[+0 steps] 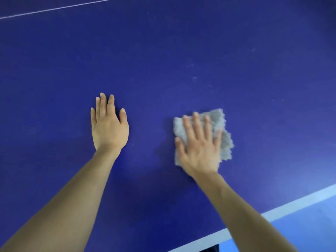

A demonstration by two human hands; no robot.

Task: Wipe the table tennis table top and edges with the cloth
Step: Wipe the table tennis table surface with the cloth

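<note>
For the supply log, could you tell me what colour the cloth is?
The cloth is grey; the head view shows it.

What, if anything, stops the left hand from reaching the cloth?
Likely nothing, so yes. The left hand lies flat on the table, with only bare blue surface between it and the cloth. The right hand presses on the cloth's middle, though, leaving only its edges free.

Floor (312, 228): light blue, smooth, seen only at the lower right corner. Furniture: one table (181, 42), dark blue top filling nearly the whole view, white band (291, 206) along its near edge, thin white line (60, 8) across the upper left. Light: soft sheen toward the lower right. Dark shape (213, 249) at bottom edge, unidentifiable.
</note>
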